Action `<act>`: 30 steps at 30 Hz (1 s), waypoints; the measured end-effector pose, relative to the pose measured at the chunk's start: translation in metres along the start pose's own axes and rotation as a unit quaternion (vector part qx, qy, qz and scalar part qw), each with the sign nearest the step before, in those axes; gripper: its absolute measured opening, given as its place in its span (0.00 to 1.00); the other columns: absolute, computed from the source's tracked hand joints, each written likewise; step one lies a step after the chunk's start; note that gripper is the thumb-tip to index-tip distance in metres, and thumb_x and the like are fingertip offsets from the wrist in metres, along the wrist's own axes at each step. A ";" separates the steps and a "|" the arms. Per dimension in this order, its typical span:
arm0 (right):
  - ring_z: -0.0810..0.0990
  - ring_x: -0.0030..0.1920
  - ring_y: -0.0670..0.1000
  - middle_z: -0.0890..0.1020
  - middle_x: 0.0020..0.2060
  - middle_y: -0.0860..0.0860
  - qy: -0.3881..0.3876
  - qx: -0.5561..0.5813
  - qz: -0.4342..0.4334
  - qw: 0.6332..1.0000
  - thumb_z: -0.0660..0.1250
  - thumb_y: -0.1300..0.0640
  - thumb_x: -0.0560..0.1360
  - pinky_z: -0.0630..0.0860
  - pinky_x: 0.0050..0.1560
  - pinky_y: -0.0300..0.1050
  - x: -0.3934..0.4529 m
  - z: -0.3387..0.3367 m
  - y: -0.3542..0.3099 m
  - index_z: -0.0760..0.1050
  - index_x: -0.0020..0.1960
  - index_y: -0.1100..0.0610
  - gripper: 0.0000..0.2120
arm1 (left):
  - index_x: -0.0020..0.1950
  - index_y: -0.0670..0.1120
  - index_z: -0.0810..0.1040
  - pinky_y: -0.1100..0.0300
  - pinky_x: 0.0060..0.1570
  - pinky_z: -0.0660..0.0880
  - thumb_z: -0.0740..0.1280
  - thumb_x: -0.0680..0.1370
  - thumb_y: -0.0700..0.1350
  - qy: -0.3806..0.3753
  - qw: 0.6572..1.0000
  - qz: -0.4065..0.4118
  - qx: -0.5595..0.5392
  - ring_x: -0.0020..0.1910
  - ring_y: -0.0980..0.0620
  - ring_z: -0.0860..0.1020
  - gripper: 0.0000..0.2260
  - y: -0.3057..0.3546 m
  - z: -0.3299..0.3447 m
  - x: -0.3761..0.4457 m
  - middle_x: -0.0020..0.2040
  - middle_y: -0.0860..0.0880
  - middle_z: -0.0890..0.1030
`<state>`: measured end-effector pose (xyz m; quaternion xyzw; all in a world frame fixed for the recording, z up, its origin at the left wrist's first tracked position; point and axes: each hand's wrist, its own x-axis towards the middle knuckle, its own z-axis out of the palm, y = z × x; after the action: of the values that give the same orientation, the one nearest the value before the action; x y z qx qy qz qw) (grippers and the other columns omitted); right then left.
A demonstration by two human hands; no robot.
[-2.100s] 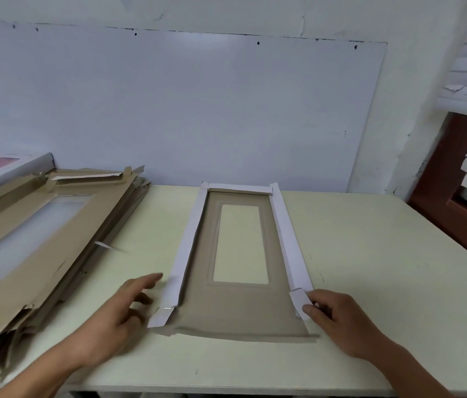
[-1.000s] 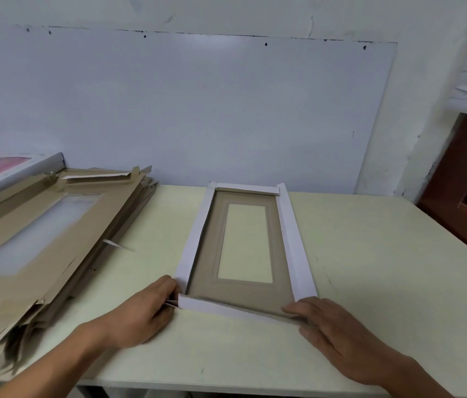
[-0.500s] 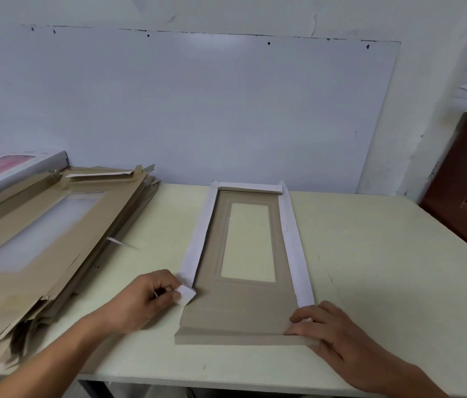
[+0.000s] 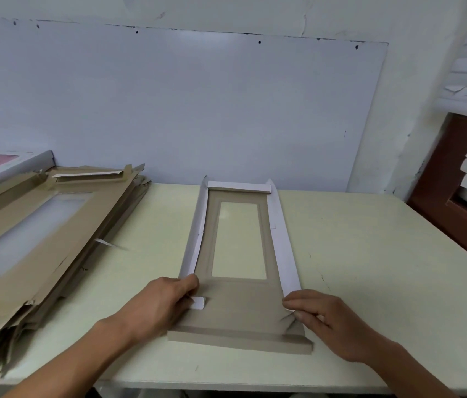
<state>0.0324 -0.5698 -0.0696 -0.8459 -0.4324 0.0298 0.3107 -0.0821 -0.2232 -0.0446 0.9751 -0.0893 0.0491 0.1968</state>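
Both hands are down at the near end of the flat brown cardboard blank with a rectangular window [image 4: 243,314], which lies lengthwise on the pale yellow desk [image 4: 370,268], right in front of the person. The left hand [image 4: 160,307] has its fingers curled, pinching the small white corner tab [image 4: 198,302] against the board just below the left white side flap [image 4: 193,251]. The right hand [image 4: 324,320] pinches the near tip of the right white side flap [image 4: 285,254] between thumb and forefinger, and the brown corner under it is creasing.

To my eye this is the corner-tucking step. The 2 ends want folding square on their score lines, both sides level, before the near brown lip [image 4: 240,341] comes up. Easy on that right corner, since thin board like this probably kinks fast.

The stock looks matte and stiff, brown on 1 face and white on the other, with crisp edges. To the left sits a slumped stack of brown windowed blanks [image 4: 40,239], the top one with a milky film over its opening.
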 end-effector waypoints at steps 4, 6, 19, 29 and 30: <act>0.80 0.48 0.40 0.81 0.47 0.41 0.061 -0.033 -0.017 0.997 0.67 0.61 0.80 0.73 0.51 0.30 0.004 0.006 -0.002 0.82 0.61 0.56 0.12 | 0.42 0.52 0.63 0.58 0.35 0.68 0.60 0.80 0.41 -0.007 0.999 0.028 0.025 0.34 0.52 0.66 0.10 0.000 -0.004 0.000 0.36 0.52 0.71; 0.79 0.44 0.39 0.80 0.43 0.41 0.090 -0.037 -0.010 0.995 0.69 0.63 0.78 0.72 0.47 0.29 0.007 0.011 -0.001 0.83 0.60 0.57 0.12 | 0.43 0.52 0.65 0.58 0.37 0.69 0.59 0.79 0.40 0.002 0.999 0.045 0.029 0.35 0.53 0.69 0.09 0.001 -0.004 -0.001 0.38 0.53 0.71; 0.68 0.27 0.43 0.73 0.28 0.40 0.065 0.012 0.040 0.997 0.68 0.62 0.79 0.64 0.32 0.30 0.007 0.003 -0.004 0.74 0.45 0.43 0.14 | 0.77 0.51 0.66 0.71 0.70 0.60 0.62 0.81 0.56 -0.018 0.997 0.065 0.033 0.73 0.60 0.66 0.25 -0.008 -0.001 -0.026 0.75 0.57 0.65; 0.76 0.40 0.52 0.81 0.41 0.48 -0.040 0.063 0.089 0.993 0.57 0.55 0.74 0.72 0.42 0.47 0.001 -0.020 -0.006 0.79 0.57 0.40 0.18 | 0.48 0.47 0.80 0.55 0.49 0.74 0.56 0.81 0.49 0.048 0.998 0.034 -0.019 0.50 0.55 0.73 0.13 -0.001 -0.004 -0.012 0.47 0.56 0.80; 0.76 0.40 0.52 0.80 0.41 0.50 -0.046 0.065 0.090 0.993 0.58 0.50 0.75 0.72 0.42 0.47 0.001 -0.021 -0.008 0.79 0.58 0.43 0.16 | 0.45 0.48 0.79 0.55 0.49 0.73 0.59 0.82 0.48 0.052 0.998 0.015 -0.028 0.49 0.55 0.73 0.11 -0.001 -0.003 -0.009 0.44 0.56 0.79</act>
<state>0.0347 -0.5762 -0.0478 -0.8570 -0.3655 0.1245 0.3414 -0.0910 -0.2197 -0.0438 0.9639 -0.0946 0.0999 0.2279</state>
